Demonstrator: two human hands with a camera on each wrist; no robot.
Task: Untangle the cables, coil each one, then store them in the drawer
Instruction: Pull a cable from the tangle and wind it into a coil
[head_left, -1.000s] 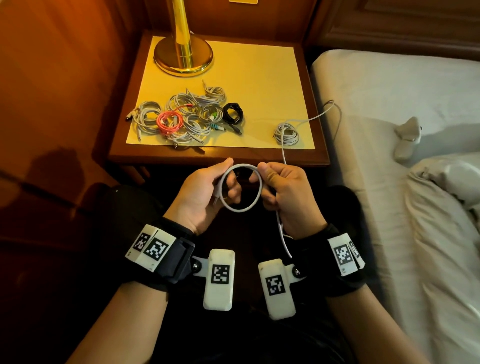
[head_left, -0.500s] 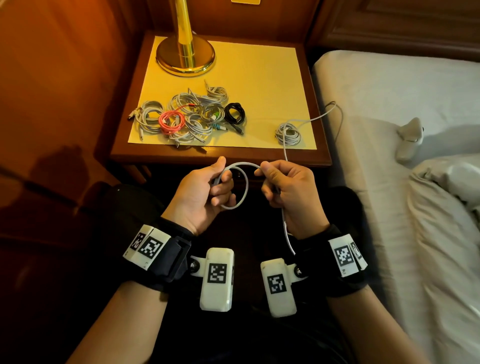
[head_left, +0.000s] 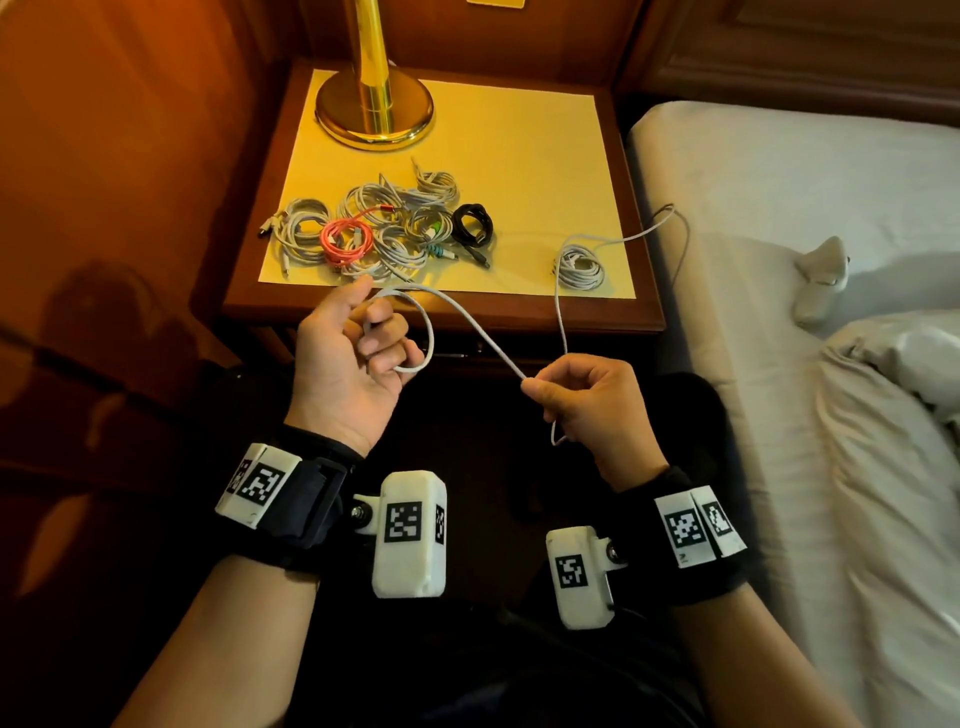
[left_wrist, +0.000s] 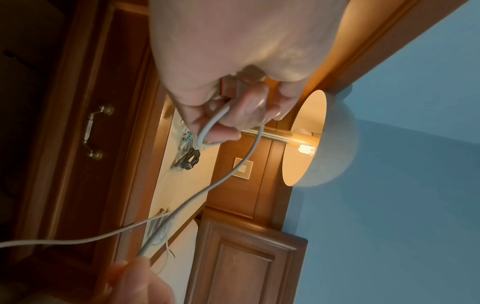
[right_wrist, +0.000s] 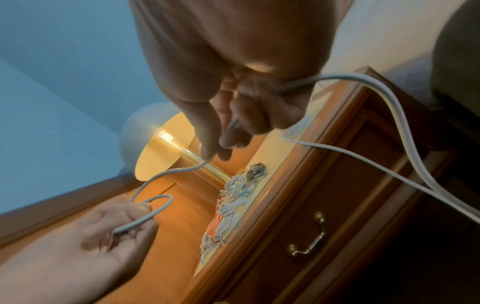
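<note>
— What are the hands doing?
— Left hand (head_left: 353, 358) curls round a loop of the white cable (head_left: 467, 325); right hand (head_left: 597, 405) pinches it further along.
— And the rest?
— It trails to the nightstand (head_left: 644, 291), near the coiled cables (head_left: 374, 228).

A white cable (head_left: 467, 317) loops once at the left, runs slack rightward, while coiled white, pink and black cables (head_left: 384, 228) lie on the nightstand, drawer (right_wrist: 345, 207) closed
</note>
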